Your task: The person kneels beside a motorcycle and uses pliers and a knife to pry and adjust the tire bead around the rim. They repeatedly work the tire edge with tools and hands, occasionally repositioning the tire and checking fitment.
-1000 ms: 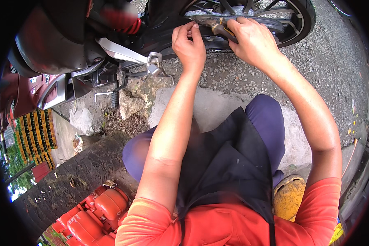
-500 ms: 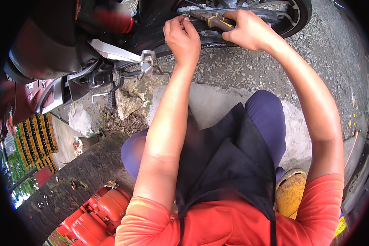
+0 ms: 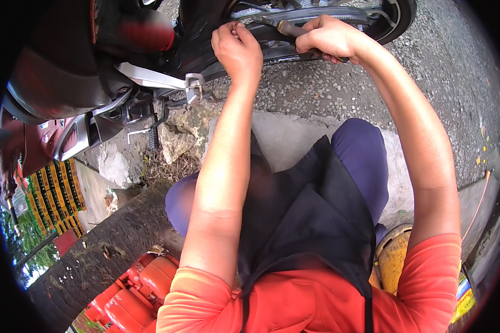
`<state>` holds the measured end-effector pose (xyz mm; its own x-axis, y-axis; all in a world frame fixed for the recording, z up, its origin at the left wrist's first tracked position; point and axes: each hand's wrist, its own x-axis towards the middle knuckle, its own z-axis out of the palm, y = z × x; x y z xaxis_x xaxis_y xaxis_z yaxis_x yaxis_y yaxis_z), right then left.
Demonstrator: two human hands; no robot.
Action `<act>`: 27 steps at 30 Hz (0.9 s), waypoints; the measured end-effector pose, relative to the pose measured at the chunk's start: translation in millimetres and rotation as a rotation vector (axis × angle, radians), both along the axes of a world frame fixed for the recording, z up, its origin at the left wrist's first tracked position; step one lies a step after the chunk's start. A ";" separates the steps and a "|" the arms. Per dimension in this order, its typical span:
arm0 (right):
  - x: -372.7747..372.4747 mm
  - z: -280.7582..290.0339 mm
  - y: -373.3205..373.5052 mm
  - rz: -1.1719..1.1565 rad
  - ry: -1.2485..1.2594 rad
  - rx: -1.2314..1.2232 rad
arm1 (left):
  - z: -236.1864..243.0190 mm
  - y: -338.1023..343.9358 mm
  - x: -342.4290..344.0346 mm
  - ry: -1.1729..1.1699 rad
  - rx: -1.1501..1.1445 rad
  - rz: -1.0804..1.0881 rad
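So, closest in, a black apron (image 3: 311,211) is draped between two bent knees in blue trousers (image 3: 361,161), with a yellow shoe (image 3: 394,258) tucked in at the right. Further out, the pliers (image 3: 286,28) are gripped in the right hand (image 3: 330,40), fingers wrapped around the handles. The tool is angled a bit crosswise, handle ends low and right, nose up and left, its tip just beside the left hand (image 3: 236,49). Those left fingers are curled into a loose pinch (whether anything thin is held in there can't be told). Both arms are stretched forward, the left nearly straight, the right bowed outward. Beyond the tool, the view is filled by the wheel (image 3: 399,25) of a parked motorbike (image 3: 61,83).
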<state>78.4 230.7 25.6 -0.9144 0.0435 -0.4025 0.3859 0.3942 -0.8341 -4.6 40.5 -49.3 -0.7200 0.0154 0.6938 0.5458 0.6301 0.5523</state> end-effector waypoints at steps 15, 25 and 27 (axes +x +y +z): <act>49.7 -9.2 -49.5 -0.128 0.144 0.491 | 18.6 -7.7 9.2 0.115 -0.220 -0.037; 66.0 -44.1 -69.5 -0.148 0.407 0.609 | 85.9 5.5 -13.9 -0.178 -0.969 -0.147; 67.7 -42.6 -69.2 -0.124 0.414 0.641 | 99.7 11.1 -18.6 -0.319 -1.019 -0.161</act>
